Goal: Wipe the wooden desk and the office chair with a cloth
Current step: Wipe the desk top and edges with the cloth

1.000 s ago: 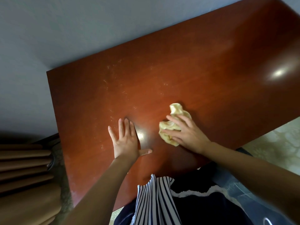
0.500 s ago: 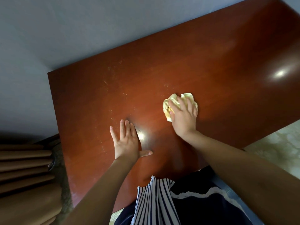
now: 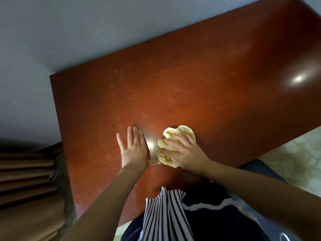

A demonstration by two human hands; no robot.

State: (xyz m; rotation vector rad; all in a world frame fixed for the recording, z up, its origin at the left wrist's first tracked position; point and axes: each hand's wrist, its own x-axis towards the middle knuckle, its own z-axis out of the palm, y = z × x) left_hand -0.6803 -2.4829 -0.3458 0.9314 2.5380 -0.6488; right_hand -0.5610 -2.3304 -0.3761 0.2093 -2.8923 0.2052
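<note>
The cloth (image 3: 175, 145), a pale yellow bunched wad, lies on the wooden desk (image 3: 217, 87) close to its near edge and a little left of the middle of the view. The right hand (image 3: 187, 155) lies on top of it from 5 o'clock, fingers spread and fairly straight, pressing it down rather than wrapping it; the thumb is hidden. Just beside the cloth at 9 o'clock the left hand (image 3: 134, 150) rests flat on the wood, fingers extended and holding nothing, its thumb reaching toward the wad, seemingly as a brace. From the cloth toward 11 o'clock a scatter of pale specks (image 3: 121, 82) marks the surface, and at 2 o'clock, well apart, a bright glare spot (image 3: 298, 78) shines on the varnish. The step in hand reads as wiping the desk top. The speckled patch looks unwiped, so the next move likely calls for sweeping the cloth toward 11 o'clock with steady pressure, lifting the left hand clear where it blocks the path. At 4 o'clock, past the desk edge, a blue seat (image 3: 260, 173) shows, possibly the office chair, though I cannot tell. Tan curtain folds (image 3: 24, 180) hang at 8 o'clock.
</note>
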